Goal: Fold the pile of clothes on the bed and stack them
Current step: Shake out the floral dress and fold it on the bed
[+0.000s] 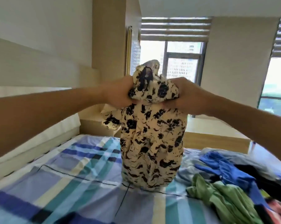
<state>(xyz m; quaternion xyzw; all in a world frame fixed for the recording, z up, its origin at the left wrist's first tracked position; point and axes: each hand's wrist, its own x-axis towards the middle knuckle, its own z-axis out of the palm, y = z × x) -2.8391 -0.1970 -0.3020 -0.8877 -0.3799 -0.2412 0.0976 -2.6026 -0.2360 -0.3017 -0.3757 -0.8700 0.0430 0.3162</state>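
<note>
A cream garment with black floral print [152, 143] hangs bunched in front of me, its lower end touching the plaid bedsheet [68, 175]. My left hand [118, 92] grips its top on the left side. My right hand [189, 96] grips the top on the right side. Both hands are raised close together, with crumpled fabric between them. An unfolded pile of clothes [236, 183] lies on the bed at the right: a green piece [217, 196], a blue piece [225, 168], black and reddish ones beyond.
A padded headboard [31, 143] runs along the bed's left side. A wooden ledge [215, 138] stands behind the bed below the window [181, 65]. The wall and a wooden column lie to the left.
</note>
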